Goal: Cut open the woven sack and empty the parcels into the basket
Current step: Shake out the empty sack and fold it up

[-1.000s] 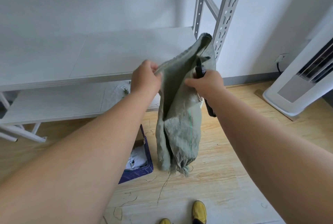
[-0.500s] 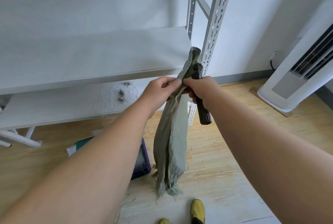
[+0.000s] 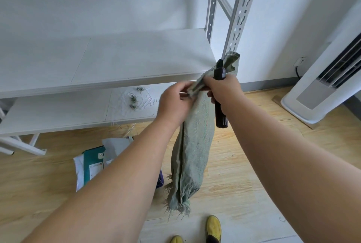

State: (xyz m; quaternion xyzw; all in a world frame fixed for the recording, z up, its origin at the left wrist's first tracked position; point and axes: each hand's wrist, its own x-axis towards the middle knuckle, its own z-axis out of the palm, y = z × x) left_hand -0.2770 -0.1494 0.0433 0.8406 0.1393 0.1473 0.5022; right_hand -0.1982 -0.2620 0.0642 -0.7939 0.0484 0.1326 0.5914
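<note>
1. The room has a pale wooden floor (image 3: pixel 244 174), a white wall and a white metal shelving unit (image 3: pixel 121 60) with a slotted grey upright at its right end; a white standing fan or air unit (image 3: pixel 328 78) stands at the far right.
2. The woven sack (image 3: pixel 193 145) hangs limp in front of the shelf, gathered into a narrow bundle, its frayed bottom edge dangling above the floor near a yellow shoe (image 3: pixel 214 227).
3. The left hand (image 3: pixel 175 105) has its fingers curled round the gathered upper part of the sack, pinching the cloth just beside the other hand.
4. The right hand (image 3: pixel 222 88) grips the top of the sack together with a black cutter (image 3: pixel 220 111); the tool's dark body sticks out both above and below the fist, pointing downward beside the sack.
5. The sack's top end pokes up above the right hand, close to the shelf's corner.
6. Below the left forearm lie parcels (image 3: pixel 93 162), a teal-and-white one and white ones. A dark blue corner beside them is likely the basket (image 3: pixel 159 180), though the arm hides most of it.
7. Small clumps of green fibre (image 3: pixel 133 100) lie on the lower shelf board.
</note>
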